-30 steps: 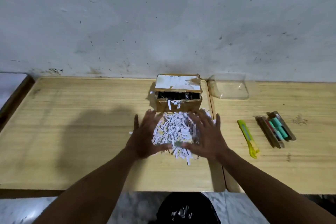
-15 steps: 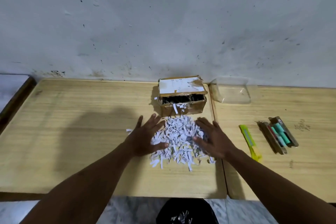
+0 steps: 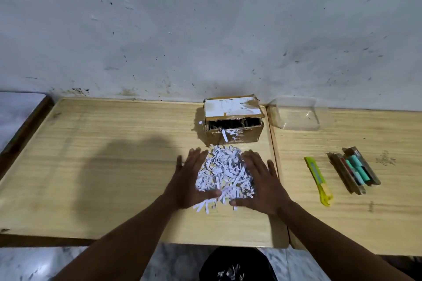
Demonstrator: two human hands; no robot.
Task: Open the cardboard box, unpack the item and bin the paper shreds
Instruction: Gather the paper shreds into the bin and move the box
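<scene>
We saw the paper shreds (image 3: 225, 172) as a loose white heap of thin, curled strips on the wooden table (image 3: 102, 155), just in front of the cardboard box (image 3: 233, 136). Our left hand (image 3: 189, 181) and right hand (image 3: 262, 186) flanked the heap, fingers straight, palms against its sides, gripping nothing.

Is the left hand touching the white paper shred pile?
Touching. Head view shows the left hand flat against the white paper shred pile, strips overlapping its thumb.
</scene>
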